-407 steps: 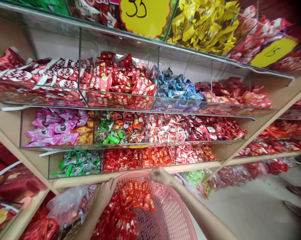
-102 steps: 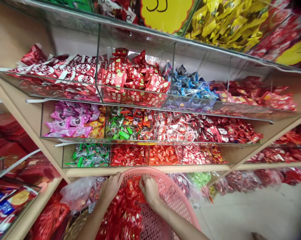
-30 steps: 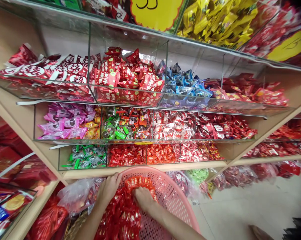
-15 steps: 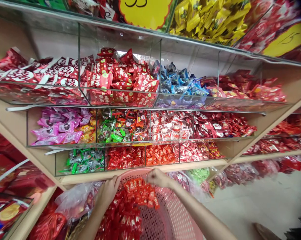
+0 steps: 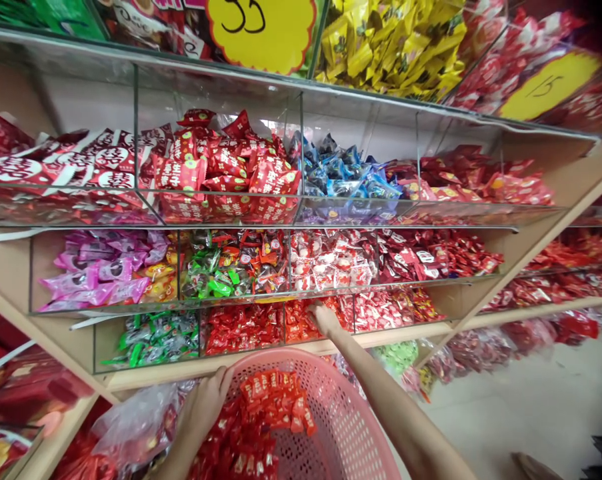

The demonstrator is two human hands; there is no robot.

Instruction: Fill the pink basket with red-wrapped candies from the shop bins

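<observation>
A pink perforated plastic basket (image 5: 345, 407) is tilted below the shelves and holds red wrapped candies (image 5: 273, 400). My left hand (image 5: 205, 400) grips its left rim, fingers closed over the edge. Up in the bottom shelf row, my right hand (image 5: 324, 319) reaches into the compartment of orange-red candies (image 5: 298, 323); its fingers are bent among the wrappers, and whether they hold any is hidden. Dark red candies (image 5: 243, 327) fill the compartment to the left, pink and white ones (image 5: 383, 310) the one to the right.
Glass-fronted shelves (image 5: 221, 220) of wrapped candies rise above the basket. Yellow price signs (image 5: 263, 33) hang at the top. Plastic bags (image 5: 135, 427) sit below the shelf at left, more bags (image 5: 485, 347) at right. Tiled floor (image 5: 521, 407) shows at lower right.
My right hand has moved from above the basket's rim up into the orange-red candy compartment. My left hand still grips the rim. The whole view has shifted slightly.
</observation>
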